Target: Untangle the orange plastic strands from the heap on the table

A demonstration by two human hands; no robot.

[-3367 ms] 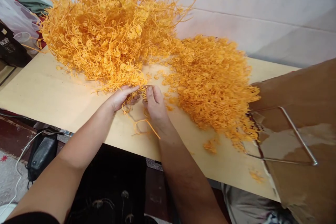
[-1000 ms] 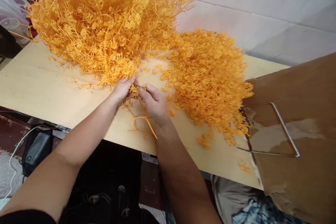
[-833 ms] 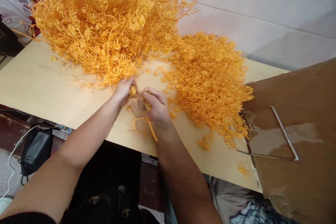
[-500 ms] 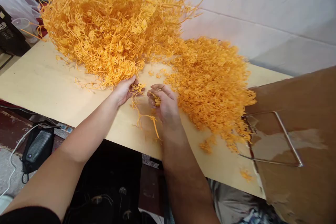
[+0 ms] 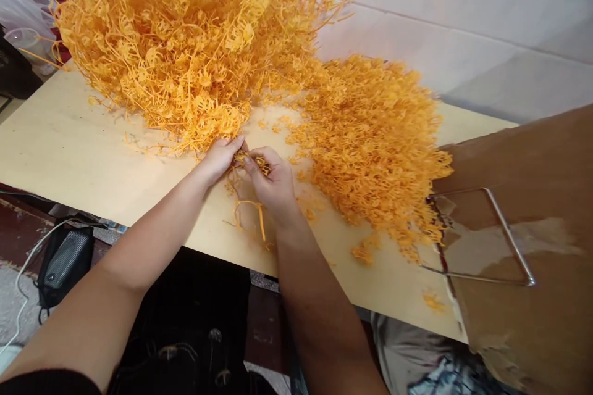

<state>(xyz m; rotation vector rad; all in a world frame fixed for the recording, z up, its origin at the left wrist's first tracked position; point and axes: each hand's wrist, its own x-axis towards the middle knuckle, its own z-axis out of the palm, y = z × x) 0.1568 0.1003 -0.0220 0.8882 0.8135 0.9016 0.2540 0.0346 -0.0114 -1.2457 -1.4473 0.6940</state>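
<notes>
My left hand (image 5: 222, 156) is closed around an orange plastic sprig whose thin curved stem (image 5: 260, 222) hangs down over the table edge side. Close against it, my right hand (image 5: 273, 182) pinches small orange flower-like pieces (image 5: 260, 163) at the top of that sprig. The fingertips of both hands nearly meet, and part of the sprig is hidden between them. Just behind my left hand rises a big tangled heap of orange branching sprigs (image 5: 185, 43). To the right of my right hand spreads a lower pile of loose orange pieces (image 5: 375, 148).
A cardboard box (image 5: 523, 222) with a bent metal wire frame (image 5: 507, 237) borders the table (image 5: 115, 166) on the right. A tiled wall (image 5: 445, 24) stands behind. Below the left edge hangs a black mesh pouch (image 5: 69, 262) near a white cable. Single orange pieces (image 5: 433, 301) lie scattered.
My right hand has moved left to the sprig in my left hand and now pinches there. The hanging stem has shifted slightly left. The view has shifted a little.
</notes>
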